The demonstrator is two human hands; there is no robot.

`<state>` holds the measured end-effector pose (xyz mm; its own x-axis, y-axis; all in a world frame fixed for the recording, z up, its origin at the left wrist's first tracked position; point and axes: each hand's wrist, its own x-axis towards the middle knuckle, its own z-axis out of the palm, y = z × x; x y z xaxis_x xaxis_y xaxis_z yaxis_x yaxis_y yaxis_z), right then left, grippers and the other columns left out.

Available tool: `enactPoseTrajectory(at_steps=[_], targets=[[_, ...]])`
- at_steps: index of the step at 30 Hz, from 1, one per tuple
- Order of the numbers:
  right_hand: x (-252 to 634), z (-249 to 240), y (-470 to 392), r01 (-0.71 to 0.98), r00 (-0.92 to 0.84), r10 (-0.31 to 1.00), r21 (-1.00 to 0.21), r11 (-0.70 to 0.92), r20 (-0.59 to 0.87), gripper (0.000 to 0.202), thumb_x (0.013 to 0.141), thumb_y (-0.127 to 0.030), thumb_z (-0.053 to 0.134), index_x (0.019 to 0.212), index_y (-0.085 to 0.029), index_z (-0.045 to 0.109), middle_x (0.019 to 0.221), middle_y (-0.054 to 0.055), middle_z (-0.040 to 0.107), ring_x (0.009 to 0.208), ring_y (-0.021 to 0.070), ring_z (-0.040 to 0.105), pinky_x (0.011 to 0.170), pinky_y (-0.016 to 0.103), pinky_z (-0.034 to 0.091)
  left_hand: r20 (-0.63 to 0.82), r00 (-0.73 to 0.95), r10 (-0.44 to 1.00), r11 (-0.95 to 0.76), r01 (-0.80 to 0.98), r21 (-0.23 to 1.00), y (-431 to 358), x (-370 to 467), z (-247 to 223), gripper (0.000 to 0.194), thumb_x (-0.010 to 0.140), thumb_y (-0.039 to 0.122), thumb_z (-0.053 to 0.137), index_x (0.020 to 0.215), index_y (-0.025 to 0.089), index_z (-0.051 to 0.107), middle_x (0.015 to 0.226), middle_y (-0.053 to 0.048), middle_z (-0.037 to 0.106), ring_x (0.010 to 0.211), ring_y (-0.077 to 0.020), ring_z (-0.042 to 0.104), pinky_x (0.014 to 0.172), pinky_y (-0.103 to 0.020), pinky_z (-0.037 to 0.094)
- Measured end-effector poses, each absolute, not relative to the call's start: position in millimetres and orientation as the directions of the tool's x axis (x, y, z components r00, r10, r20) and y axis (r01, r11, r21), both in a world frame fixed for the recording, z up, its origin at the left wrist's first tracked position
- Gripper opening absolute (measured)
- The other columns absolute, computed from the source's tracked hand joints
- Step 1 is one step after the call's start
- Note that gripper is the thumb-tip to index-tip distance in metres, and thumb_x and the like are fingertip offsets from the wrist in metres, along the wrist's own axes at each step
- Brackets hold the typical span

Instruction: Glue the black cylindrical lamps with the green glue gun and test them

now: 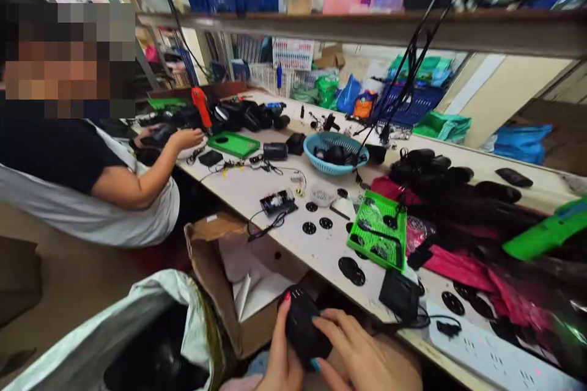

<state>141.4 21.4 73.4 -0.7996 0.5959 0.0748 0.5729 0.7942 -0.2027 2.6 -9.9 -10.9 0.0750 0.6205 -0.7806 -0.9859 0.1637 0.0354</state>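
A black plastic housing [302, 321] with short slots near its top end is held in front of me, just off the table's front edge. Along its left side lie the fingers of my left hand [282, 348], closed around it. My right hand [362, 348] grips its right side, the fingertips pressing on the upper surface and the thumb at the lower end. The underside of the housing is hidden. Right of my hands, on the table edge, sits a black box-shaped part [400, 294] with a cable.
A white power strip [499, 351] lies at the right edge. The table holds a green tray [401, 238], black discs [352, 271], a blue basket [337, 165] and wired parts [277, 201]. Below stand a cardboard box [197, 244] and white sack [183, 287]. A co-worker [132, 177] sits left.
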Motion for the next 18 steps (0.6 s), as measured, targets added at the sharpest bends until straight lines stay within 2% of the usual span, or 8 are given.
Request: enactPoseTrajectory(at_steps=[2, 5, 8, 11, 14, 18], targets=[[145, 49, 6, 0.616, -0.775, 0.632, -0.221, 0.756, 0.001, 0.061, 0.080, -0.018, 0.062, 0.139, -0.024, 0.049, 0.137, 0.011, 0.058, 0.118, 0.0290, 0.063, 0.092, 0.039, 0.061, -0.785, 0.107, 0.610, 0.179, -0.984, 0.005, -18, 8, -21, 0.039, 0.094, 0.048, 0.055, 0.105, 0.013, 0.068, 0.104, -0.013, 0.074, 0.105, -0.0280, 0.070, 0.093, -0.039, 0.057], [149, 19, -14, 0.694, -0.714, 0.698, -0.186, 0.695, -0.057, 0.074, 0.073, -0.012, 0.063, 0.145, -0.022, 0.045, 0.142, 0.014, 0.053, 0.123, 0.0356, 0.058, 0.095, 0.049, 0.059, -0.778, 0.174, 0.604, 0.216, -0.975, -0.050, -30, 21, -37, 0.038, 0.092, 0.049, 0.057, 0.095, 0.012, 0.068, 0.091, -0.012, 0.075, 0.101, -0.0297, 0.071, 0.091, -0.040, 0.057], [151, 0, -29, 0.739, -0.670, 0.741, -0.143, 0.659, -0.044, 0.076, 0.072, -0.004, 0.056, 0.145, -0.021, 0.044, 0.139, 0.014, 0.055, 0.121, 0.0360, 0.059, 0.093, 0.049, 0.060, -0.770, 0.190, 0.609, 0.236, -0.970, -0.053, -36, 34, -51, 0.037, 0.091, 0.050, 0.058, 0.094, 0.014, 0.068, 0.087, -0.011, 0.075, 0.097, -0.0282, 0.072, 0.090, -0.041, 0.058], [153, -10, -39, 0.773, -0.622, 0.783, -0.145, 0.617, 0.015, 0.073, 0.074, -0.002, 0.051, 0.145, -0.021, 0.043, 0.138, 0.015, 0.056, 0.121, 0.0354, 0.059, 0.093, 0.049, 0.060, -0.770, 0.147, 0.620, 0.245, -0.969, 0.013, -36, 40, -59, 0.038, 0.091, 0.050, 0.058, 0.095, 0.013, 0.069, 0.085, -0.010, 0.075, 0.094, -0.0261, 0.072, 0.091, -0.038, 0.057], [153, -16, -45, 0.797, -0.566, 0.821, -0.207, 0.567, 0.070, 0.070, 0.078, -0.003, 0.048, 0.145, -0.023, 0.041, 0.139, 0.013, 0.054, 0.124, 0.0335, 0.056, 0.096, 0.050, 0.059, -0.747, 0.127, 0.652, 0.242, -0.969, 0.046, -33, 41, -60, 0.038, 0.093, 0.048, 0.057, 0.093, 0.012, 0.070, 0.085, -0.010, 0.075, 0.093, -0.0241, 0.072, 0.093, -0.035, 0.056], [150, -9, -50, 0.780, -0.518, 0.846, -0.339, 0.527, 0.124, 0.064, 0.088, -0.008, 0.044, 0.148, -0.029, 0.036, 0.145, 0.011, 0.048, 0.132, 0.0310, 0.050, 0.103, 0.051, 0.054, -0.734, 0.154, 0.662, 0.245, -0.969, 0.017, -32, 40, -60, 0.035, 0.091, 0.045, 0.060, 0.087, 0.012, 0.070, 0.085, -0.010, 0.075, 0.092, -0.0244, 0.072, 0.092, -0.034, 0.056]])
